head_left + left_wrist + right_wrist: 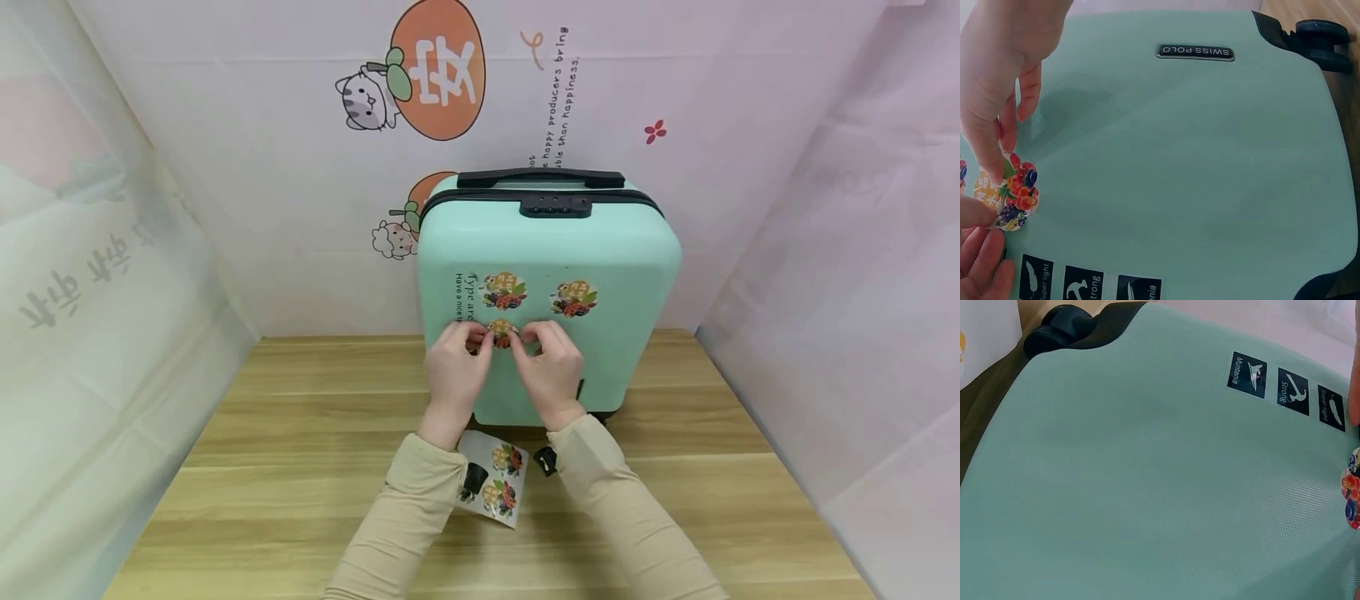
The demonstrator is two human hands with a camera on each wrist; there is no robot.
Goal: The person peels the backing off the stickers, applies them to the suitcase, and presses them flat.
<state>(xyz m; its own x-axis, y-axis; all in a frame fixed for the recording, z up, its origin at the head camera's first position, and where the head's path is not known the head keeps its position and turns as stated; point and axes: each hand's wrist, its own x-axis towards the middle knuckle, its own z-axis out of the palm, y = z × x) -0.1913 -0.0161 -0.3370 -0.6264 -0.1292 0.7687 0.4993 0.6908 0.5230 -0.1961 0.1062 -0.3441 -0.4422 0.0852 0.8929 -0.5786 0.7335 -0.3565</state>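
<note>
A mint-green hard-shell suitcase (pixel 600 350) stands upright with its front toward me. Between both hands, a round fruit-print sticker (pixel 501 334) lies against its front face; whether all of it touches the shell I cannot tell. My left hand (pixel 456 367) pinches the sticker's left edge, my right hand (pixel 551 367) its right edge. In the left wrist view, thumb and fingertips meet the sticker (pixel 1021 187) from two sides. Two similar stickers sit higher on the shell, one upper left (pixel 504 291) and one upper right (pixel 574 299). The right wrist view catches only part of the held sticker (pixel 1351 487).
A sticker sheet (pixel 487 515) with several fruit prints lies on the wooden table (pixel 322 467) below my forearms. Small black pieces show beside my sleeves. The suitcase has a black handle (pixel 540 177), a combination lock (pixel 556 207) and wheels (pixel 1054 328). Printed white cloth (pixel 300 167) surrounds the table.
</note>
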